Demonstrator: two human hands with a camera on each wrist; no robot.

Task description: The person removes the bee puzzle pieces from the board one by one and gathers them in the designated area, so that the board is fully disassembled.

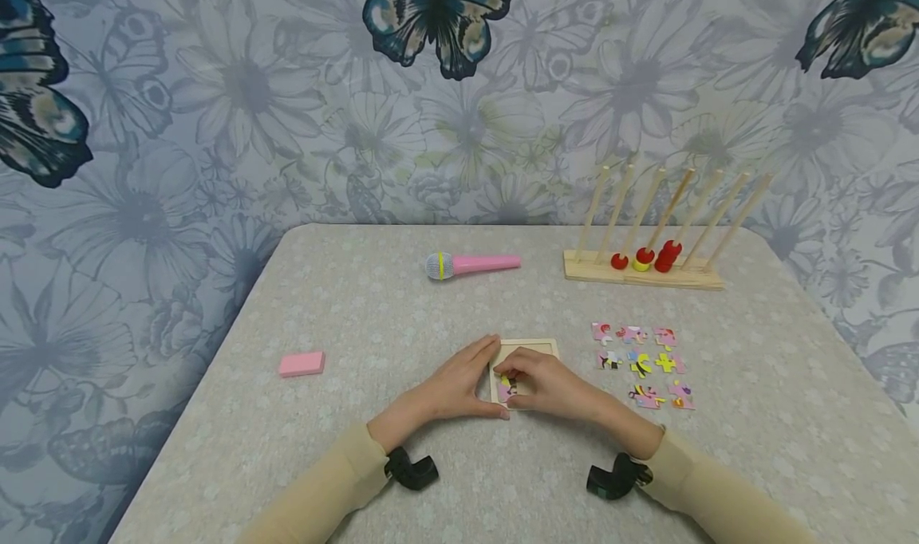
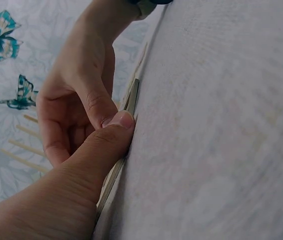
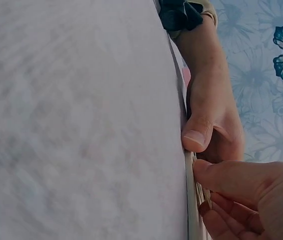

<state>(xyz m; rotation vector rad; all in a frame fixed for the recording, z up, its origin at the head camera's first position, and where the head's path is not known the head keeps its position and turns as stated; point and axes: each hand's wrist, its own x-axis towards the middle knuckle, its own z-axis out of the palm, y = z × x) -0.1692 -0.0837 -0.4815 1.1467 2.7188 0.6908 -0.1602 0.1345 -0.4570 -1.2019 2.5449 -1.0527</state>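
A small wooden puzzle tray [image 1: 531, 342] lies flat on the table between both hands. My left hand [image 1: 454, 383] grips its left side, fingers by the back left corner and thumb along the front edge. Over the tray's inside, my right hand [image 1: 551, 380] pinches a puzzle piece [image 3: 209, 198], a thin edge of which shows between thumb and fingers in the right wrist view. Pink and yellow puzzle pieces [image 1: 505, 391] show in the front left of the tray; the right hand hides part of its inside. In the left wrist view, the left thumb [image 2: 115, 131] presses the tray's edge.
Several loose puzzle pieces [image 1: 642, 364] lie in rows right of the tray. Behind them stands a wooden peg stand [image 1: 596, 269] with red and yellow beads. A pink toy microphone [image 1: 481, 264] lies farther back, and a pink block [image 1: 301, 364] is at the left.
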